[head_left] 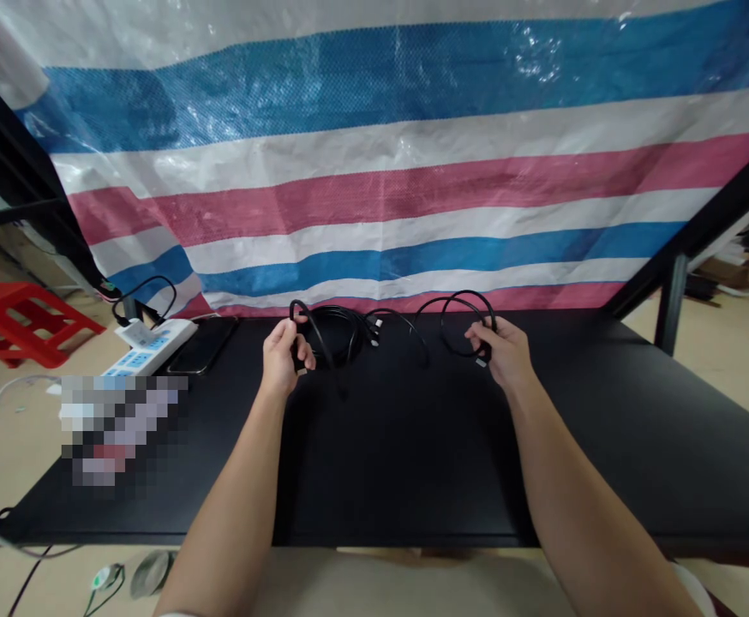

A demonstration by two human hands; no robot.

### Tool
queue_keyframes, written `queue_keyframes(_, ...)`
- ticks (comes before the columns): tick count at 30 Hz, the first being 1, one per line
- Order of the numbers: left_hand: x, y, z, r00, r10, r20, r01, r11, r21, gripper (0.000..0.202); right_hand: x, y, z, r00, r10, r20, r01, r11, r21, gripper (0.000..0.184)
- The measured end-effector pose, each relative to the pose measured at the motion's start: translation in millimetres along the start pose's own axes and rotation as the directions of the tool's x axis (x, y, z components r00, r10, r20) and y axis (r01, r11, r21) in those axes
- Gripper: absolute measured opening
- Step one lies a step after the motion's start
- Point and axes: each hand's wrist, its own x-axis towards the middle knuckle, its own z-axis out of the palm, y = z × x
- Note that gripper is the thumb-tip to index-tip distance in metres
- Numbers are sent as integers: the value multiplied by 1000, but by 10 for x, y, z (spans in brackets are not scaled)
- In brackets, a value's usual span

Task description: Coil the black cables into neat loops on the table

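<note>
Black cables (374, 326) lie in loops at the far middle of a black table (413, 463). My left hand (284, 356) is closed around the left bundle of cable, which arches up over my fingers. My right hand (503, 351) is closed on a round coil of black cable (468, 321) at the right. A loose stretch of cable with small plugs runs between the two hands.
A white power strip (149, 343) with a black plug and a dark phone (204, 344) sit at the table's left rear. A striped tarpaulin (380, 171) hangs behind. A red stool (20, 317) stands on the floor at left, and a black frame leg (670, 308) at right.
</note>
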Motion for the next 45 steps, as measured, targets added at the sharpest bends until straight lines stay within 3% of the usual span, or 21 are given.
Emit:
queue_keyframes(4, -9, 4, 16, 1000, -13, 29, 12, 999, 31, 31, 18, -33, -2, 1000, 7, -30, -3, 990, 141, 49)
queue_keyframes(9, -30, -8, 60, 998, -49, 29, 48, 999, 18, 30, 0, -72, 40, 1000, 22, -13, -20, 990, 136, 55)
queue_keyframes(17, -65, -137, 211, 995, -87, 43, 84, 994, 68, 33, -57, -22, 91, 994, -109, 14, 110, 979, -173, 53)
queue_keyframes(23, -89, -195, 274, 996, -63, 57, 56, 991, 120, 40, -118, -1, 105, 974, -170, 146, 221, 841, -493, 56)
queue_keyframes(26, -91, -205, 264, 997, -11, 81, -3, 985, 174, 42, -163, -23, 159, 955, -236, 178, 295, 775, -559, 56)
queue_keyframes(30, -99, -226, 248, 993, 28, 115, -52, 977, 207, 42, -205, -47, 253, 939, -310, 150, 339, 755, -561, 38)
queue_keyframes(34, -113, -241, 252, 993, 7, 120, -30, 982, 188, 43, -196, -54, 289, 968, -253, -4, 230, 888, -398, 36)
queue_keyframes(37, -128, -269, 272, 990, -31, 138, 10, 988, 151, 45, -184, -78, 318, 991, -97, -96, 94, 995, -27, 36)
queue_keyframes(40, -149, -327, 312, 986, -57, 154, 44, 995, 88, 48, -213, -124, 384, 998, 30, 47, -42, 956, 291, 36)
queue_keyframes(45, -188, -391, 401, 970, -174, 170, 188, 980, -70, 54, -328, -164, 524, 947, 112, 300, -243, 862, 445, 44)
